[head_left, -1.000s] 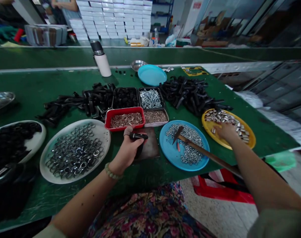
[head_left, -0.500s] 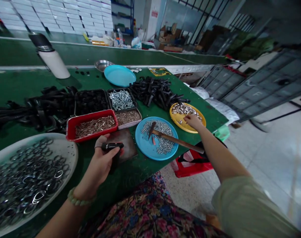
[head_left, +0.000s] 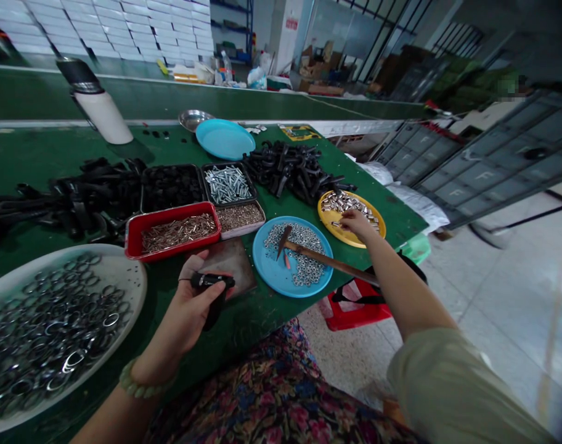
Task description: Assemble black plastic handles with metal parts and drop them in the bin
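My left hand is closed around a black plastic part with small light lettering, thumb pressed along it, above the metal plate. The lower end of the part hangs below my fingers. At the right, my right hand reaches into the yellow plate, its fingers pinched at the small silver metal sleeves. What sits between those fingertips is too small to make out. Between my hands, a hammer lies across a blue plate of small metal nuts.
A red tray of copper-coloured pins, a tray of screws and a tray of tiny rivets stand ahead. Black parts are heaped behind. A white basin of metal rings is at left; a bottle stands farther back.
My left hand has tilted the black part slightly and brought it a little lower. My right hand has shifted slightly left within the yellow plate.
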The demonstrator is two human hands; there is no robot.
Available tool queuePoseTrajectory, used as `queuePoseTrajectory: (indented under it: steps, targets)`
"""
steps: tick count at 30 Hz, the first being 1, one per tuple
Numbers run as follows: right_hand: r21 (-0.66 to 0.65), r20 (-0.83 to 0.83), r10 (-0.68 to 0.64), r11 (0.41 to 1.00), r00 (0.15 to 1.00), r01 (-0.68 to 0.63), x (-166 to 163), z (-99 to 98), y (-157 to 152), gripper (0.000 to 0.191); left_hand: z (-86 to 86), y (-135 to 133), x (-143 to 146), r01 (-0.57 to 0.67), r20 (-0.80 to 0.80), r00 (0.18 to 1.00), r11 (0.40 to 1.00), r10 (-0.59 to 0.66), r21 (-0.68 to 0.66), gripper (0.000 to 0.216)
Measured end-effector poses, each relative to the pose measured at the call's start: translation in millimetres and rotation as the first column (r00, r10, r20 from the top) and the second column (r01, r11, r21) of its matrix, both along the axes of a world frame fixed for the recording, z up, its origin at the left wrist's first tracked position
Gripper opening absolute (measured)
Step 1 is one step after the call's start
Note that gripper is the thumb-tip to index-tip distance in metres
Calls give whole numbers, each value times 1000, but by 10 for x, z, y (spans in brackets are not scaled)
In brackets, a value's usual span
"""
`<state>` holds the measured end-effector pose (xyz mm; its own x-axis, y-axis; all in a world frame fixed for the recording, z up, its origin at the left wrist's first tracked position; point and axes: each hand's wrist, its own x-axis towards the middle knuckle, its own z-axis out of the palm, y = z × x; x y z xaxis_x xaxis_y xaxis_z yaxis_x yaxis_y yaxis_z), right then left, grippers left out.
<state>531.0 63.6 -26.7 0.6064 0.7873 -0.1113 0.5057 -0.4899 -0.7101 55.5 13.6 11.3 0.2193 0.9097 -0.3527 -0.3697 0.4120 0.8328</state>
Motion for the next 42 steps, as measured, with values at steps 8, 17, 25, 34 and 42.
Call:
queuePoseTrajectory:
  steps: [8, 17, 25, 34, 42]
  targets:
    - [333, -225, -143, 918, 964, 214, -62, -33, -164, 24, -41, -24, 15, 20, 11, 1000, 1000, -20, -4, 78]
    - [479, -565, -185, 720, 804, 503, -197, 27, 9, 31, -21, -53, -12, 3, -8, 1000, 1000, -3, -13, 83]
    - [503, -684, 194, 824, 703, 263, -1545, 363, -160, 24, -84, 20, 57, 67, -311, 950, 950, 33, 304, 78]
    - [506, -524, 692, 722, 497, -471, -3151, 552, -386, 22, -46, 145, -50, 201, -534, 827, 796, 175, 571, 77]
    - [471, -499, 710, 704, 498, -532, -3211, 453, -252, 22, -72, 233, -197, 234, -536, 833, 794, 134, 561, 65]
